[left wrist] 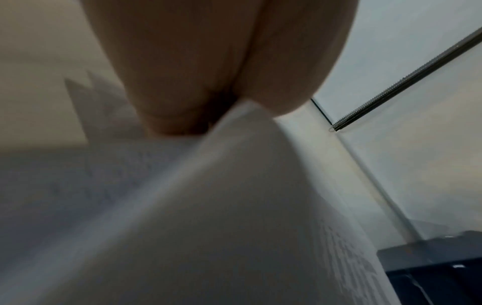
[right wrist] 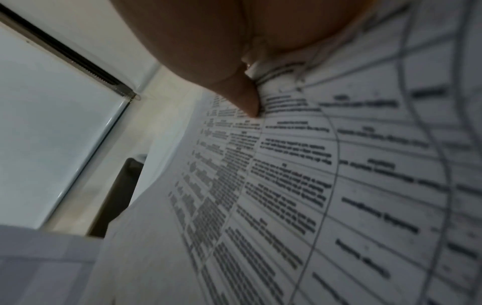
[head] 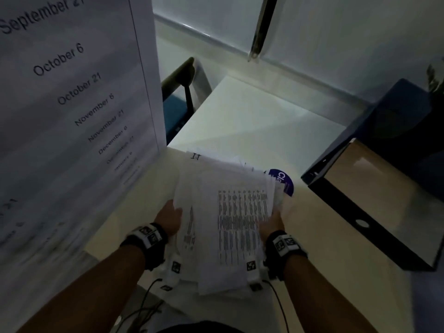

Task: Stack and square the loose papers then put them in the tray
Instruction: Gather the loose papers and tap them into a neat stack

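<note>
A fanned, uneven stack of printed papers [head: 230, 212] is held just above the beige desk [head: 324, 236], between my two hands. My left hand [head: 170, 217] grips its left edge; the palm [left wrist: 208, 72] closes over the sheets [left wrist: 234, 206], and the fingers are hidden beneath. On the right edge my right hand [head: 272, 223] holds the stack, its thumb [right wrist: 245, 99] pressed on the top table-printed sheet [right wrist: 313, 185]. The dark blue tray [head: 319, 169] with a tan inside stands on the desk to the right, apart from the papers.
A large white sheet listing dates [head: 72, 92] stands upright close on the left. A round purple label [head: 286, 181] peeks out past the stack. Beyond it lie a white table [head: 252, 121], a chair [head: 182, 92] and a window blind rod [head: 262, 27].
</note>
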